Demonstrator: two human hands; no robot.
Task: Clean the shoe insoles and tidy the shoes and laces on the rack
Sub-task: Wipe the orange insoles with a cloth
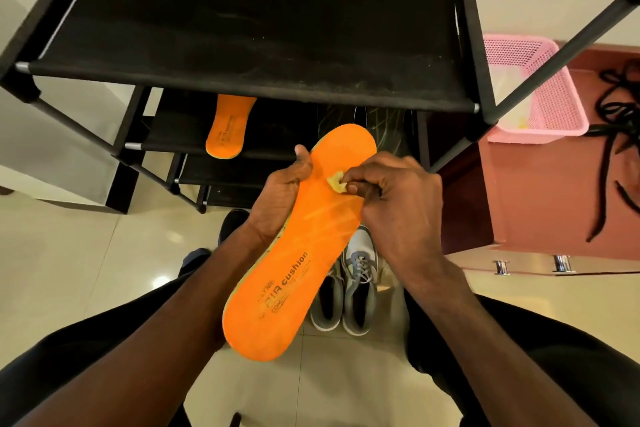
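Cleaning step under way: holding an orange insole (304, 239) up over the floor, printed face toward the camera, toe end pointing at the black shoe rack (242, 35). Left hand (280, 191) gripping the insole's left edge near the forefoot, thumb curled over the top face. Right hand (398, 194) pinching a small yellow wad (336, 182), probably a scrap of cloth or sponge though too small to tell, and pressing it against the insole just below the toe area. Pale streaks showing on the orange surface below the wad.

Second orange insole (227, 128) lying on a lower rack shelf, well apart from the hands. Grey-and-white shoes (346, 291) standing on the floor under the held insole, partly hidden by it. Black laces (613, 156) lying loose on the reddish cabinet top (519, 184) beside a pink basket (540, 87).

Judging the task as early: shoes off the rack, laces untidied. Next move likely calling for firm strokes down toward the heel while keeping the left grip steady, so the flexible insole is not bending away.
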